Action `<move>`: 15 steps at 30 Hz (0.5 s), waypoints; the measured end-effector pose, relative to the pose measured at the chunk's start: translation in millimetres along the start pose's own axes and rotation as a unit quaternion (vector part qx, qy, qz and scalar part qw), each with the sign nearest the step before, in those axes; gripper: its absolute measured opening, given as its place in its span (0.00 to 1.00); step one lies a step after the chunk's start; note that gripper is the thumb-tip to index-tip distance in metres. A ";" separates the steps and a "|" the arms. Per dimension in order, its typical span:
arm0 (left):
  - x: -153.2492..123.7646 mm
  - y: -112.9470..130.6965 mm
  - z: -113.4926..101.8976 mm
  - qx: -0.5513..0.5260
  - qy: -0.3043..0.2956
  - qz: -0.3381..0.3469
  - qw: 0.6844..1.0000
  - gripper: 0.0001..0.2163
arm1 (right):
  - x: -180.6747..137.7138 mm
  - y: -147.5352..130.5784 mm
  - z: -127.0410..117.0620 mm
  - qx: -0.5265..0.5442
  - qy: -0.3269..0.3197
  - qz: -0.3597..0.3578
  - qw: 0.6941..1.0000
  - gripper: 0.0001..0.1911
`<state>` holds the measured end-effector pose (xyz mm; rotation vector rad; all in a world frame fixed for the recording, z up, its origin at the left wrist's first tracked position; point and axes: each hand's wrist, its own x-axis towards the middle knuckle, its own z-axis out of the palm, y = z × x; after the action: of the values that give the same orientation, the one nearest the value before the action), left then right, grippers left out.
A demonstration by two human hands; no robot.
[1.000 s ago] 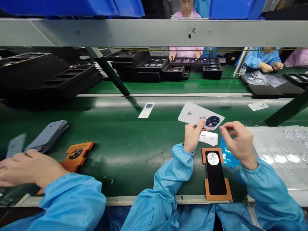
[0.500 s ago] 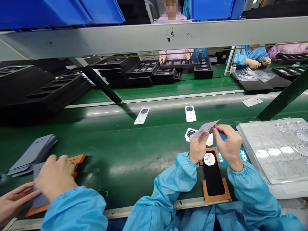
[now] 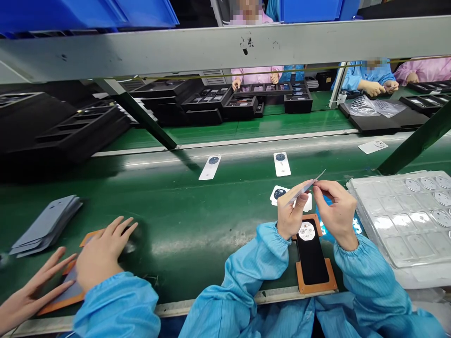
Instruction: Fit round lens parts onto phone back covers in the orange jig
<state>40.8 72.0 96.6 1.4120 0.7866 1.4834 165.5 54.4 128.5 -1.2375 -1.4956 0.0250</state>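
Observation:
My left hand point(image 3: 291, 211) is closed around a thin pale card point(image 3: 303, 190), held tilted above the bench. My right hand point(image 3: 335, 209) pinches at the card's upper right edge; the exact spot between its fingertips is too small to make out. Below my hands, a black phone-shaped panel point(image 3: 312, 263) with a white round sticker point(image 3: 306, 231) at its top lies in an orange jig point(image 3: 330, 281). Just behind my left hand are white cards with a dark round print point(image 3: 280, 193), partly covered. A blue patterned sheet point(image 3: 326, 225) lies partly hidden under my right hand.
A clear plastic tray point(image 3: 394, 225) of round stickers stands at right. Single white cards point(image 3: 210, 167) lie on the green belt point(image 3: 197, 225). At left, a co-worker's hands point(image 3: 102, 258) work over another orange jig point(image 3: 63, 303) beside stacked grey sheets point(image 3: 49, 223). A metal beam point(image 3: 197, 49) crosses above.
The card in my hands has tilted more edge-on. The loose cards on the belt have shifted slightly right. The co-worker's right hand has moved right and spread its fingers over the jig.

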 end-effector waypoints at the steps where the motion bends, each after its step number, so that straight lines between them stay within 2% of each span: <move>1: 0.0 0.9 -0.4 0.009 -0.005 0.007 1.000 0.25 | 0.4 -0.8 0.0 -0.002 0.000 0.001 1.000 0.07; 10: 0.0 3.7 -1.5 0.105 -0.062 0.103 0.987 0.22 | 2.3 1.8 1.0 -0.096 0.012 -0.046 0.994 0.06; 15: -3.2 3.9 0.1 0.115 -0.098 0.109 0.982 0.24 | 2.6 7.6 -2.7 -0.141 -0.007 -0.078 0.987 0.07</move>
<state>39.9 67.6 98.8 1.8381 0.7141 1.4218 173.0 58.1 126.7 -1.3392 -1.6448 -0.2919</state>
